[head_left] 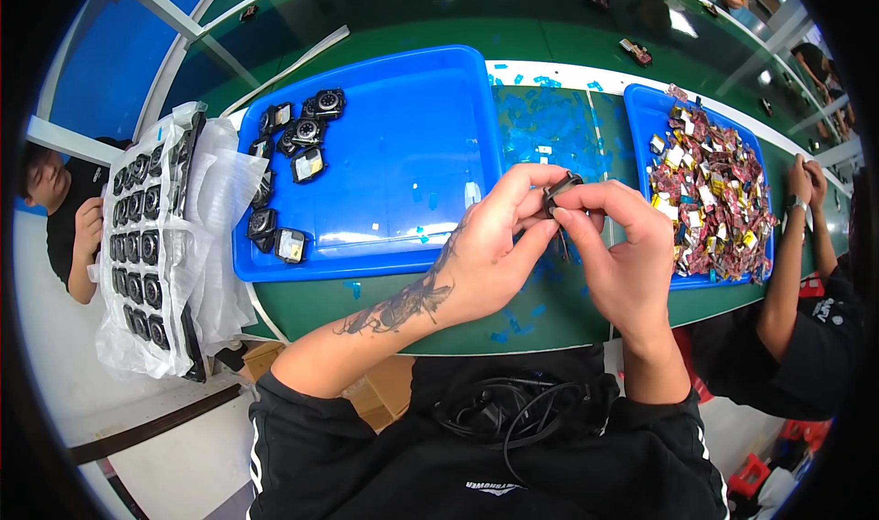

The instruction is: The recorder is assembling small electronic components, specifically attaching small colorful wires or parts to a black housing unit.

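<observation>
My left hand [481,250] and my right hand [634,259] meet over the front of the green bench. Between their fingertips they pinch a small black watch case [560,189], mostly covered by the fingers. A thin dark strip hangs below it. Left of my hands lies a large blue tray [385,145], with several black watch cases [307,135] grouped along its left side. On my right, a smaller blue tray [638,135] is heaped with small reddish circuit boards [710,195] bearing white and yellow pieces.
Blue film scraps [540,122] litter the green bench between the trays. At far left, a stack of plastic-wrapped trays [137,236] holds rows of black watch cases. A conveyor belt [549,26] carrying scattered parts runs behind. Other people sit at left and right.
</observation>
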### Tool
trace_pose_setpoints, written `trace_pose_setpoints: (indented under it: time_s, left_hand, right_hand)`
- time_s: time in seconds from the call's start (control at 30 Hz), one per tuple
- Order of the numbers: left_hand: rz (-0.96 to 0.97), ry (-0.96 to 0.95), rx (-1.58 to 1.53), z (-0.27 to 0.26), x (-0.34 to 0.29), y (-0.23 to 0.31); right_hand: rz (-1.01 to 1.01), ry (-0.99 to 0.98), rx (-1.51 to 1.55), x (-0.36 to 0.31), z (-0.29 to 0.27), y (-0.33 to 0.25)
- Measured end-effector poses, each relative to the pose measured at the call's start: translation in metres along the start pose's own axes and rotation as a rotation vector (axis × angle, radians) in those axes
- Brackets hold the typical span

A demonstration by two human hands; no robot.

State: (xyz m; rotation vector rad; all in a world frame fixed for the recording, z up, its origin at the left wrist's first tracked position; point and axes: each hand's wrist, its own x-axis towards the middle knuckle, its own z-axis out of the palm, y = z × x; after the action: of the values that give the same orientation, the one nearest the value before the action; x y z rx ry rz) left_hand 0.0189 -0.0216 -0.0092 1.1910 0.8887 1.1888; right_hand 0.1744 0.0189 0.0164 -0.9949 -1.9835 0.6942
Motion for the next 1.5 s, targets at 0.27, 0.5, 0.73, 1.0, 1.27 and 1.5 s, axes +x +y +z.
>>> trace_pose_setpoints:
  time_s: [0.27,0.5,0.73,1.0,1.27,1.5]
  left_hand:
    - [0.009,-0.03,0.088,0.002,-0.001,0.004]
    - [-0.048,0.043,-0.083,0.001,0.004,0.003]
    - [0.076,0.098,-0.068,0.002,0.002,0.004]
    - [0.485,0.132,0.684,-0.001,0.0,0.014]
    - [0.387,0.163,0.719,-0.001,-0.001,0.011]
    - [0.276,0.033,0.506,-0.005,0.0,0.007]
  right_hand:
    - [0.072,0.022,-0.031,0.0,-0.007,0.002]
    - [0.141,0.101,0.41,-0.001,-0.004,0.015]
    - [0.136,-0.084,0.289,-0.02,-0.015,0.004]
    - [0.356,-0.081,0.784,-0.022,-0.021,0.005]
    - [0.447,-0.176,1.046,-0.024,-0.024,0.016]
    - [0.577,-0.194,1.138,-0.025,-0.027,0.025]
